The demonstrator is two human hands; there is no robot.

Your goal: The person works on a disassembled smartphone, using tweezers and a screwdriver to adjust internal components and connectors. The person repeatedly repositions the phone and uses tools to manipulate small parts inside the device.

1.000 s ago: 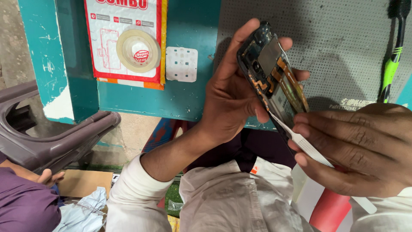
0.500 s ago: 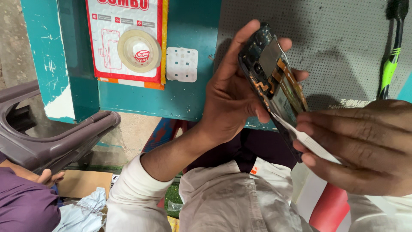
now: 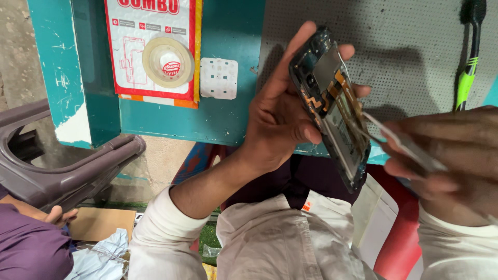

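Note:
My left hand (image 3: 280, 111) grips an opened phone (image 3: 332, 103) upright, its back cover off so the circuit board and orange flex strips show. My right hand (image 3: 448, 155) holds a thin pale flat tool (image 3: 399, 140) whose tip lies against the phone's exposed inside, near the middle of the board. Both hands hover above my lap in front of a grey perforated mat (image 3: 394, 46) on a teal workbench (image 3: 218, 119).
A roll of clear tape (image 3: 168, 63) rests on a red and white card on the bench, next to a small white button pad (image 3: 219, 78). A green-handled brush (image 3: 467, 62) lies at the right. A purple plastic chair (image 3: 62, 171) and another person's hand (image 3: 57, 215) are at the lower left.
My right hand has lifted and turned, bringing the flat tool's tip up from the phone's lower edge to the middle of its open inside. The left hand holds the phone steady.

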